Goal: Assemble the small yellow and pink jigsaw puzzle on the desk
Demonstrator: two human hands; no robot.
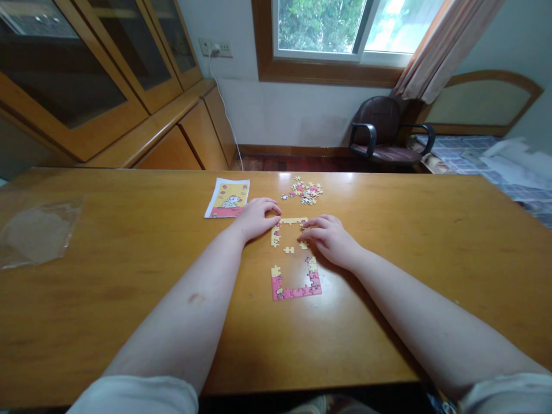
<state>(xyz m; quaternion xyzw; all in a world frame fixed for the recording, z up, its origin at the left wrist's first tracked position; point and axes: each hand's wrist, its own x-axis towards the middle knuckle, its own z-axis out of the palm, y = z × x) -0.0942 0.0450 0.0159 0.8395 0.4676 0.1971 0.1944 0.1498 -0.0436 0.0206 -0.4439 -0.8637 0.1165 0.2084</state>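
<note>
On the table lies a jigsaw border in two separate parts. The upper part (294,221) is yellow and shaped like an upturned U; the lower part (297,292) is mostly pink, with yellow ends. My left hand (259,217) rests at the upper part's top left corner, its thumb and fingers apart and touching the edge. Along its right side lie the stretched fingers of my right hand (331,238), partly hiding the pieces there. A loose yellow puzzle piece (288,250) sits between the two parts.
A pile of loose puzzle pieces (308,191) lies beyond my hands. The reference picture (228,195) is left of it, partly behind my left hand. A clear plastic bag (38,233) lies at the table's left. Behind stand a cabinet (172,115) and an armchair (383,132).
</note>
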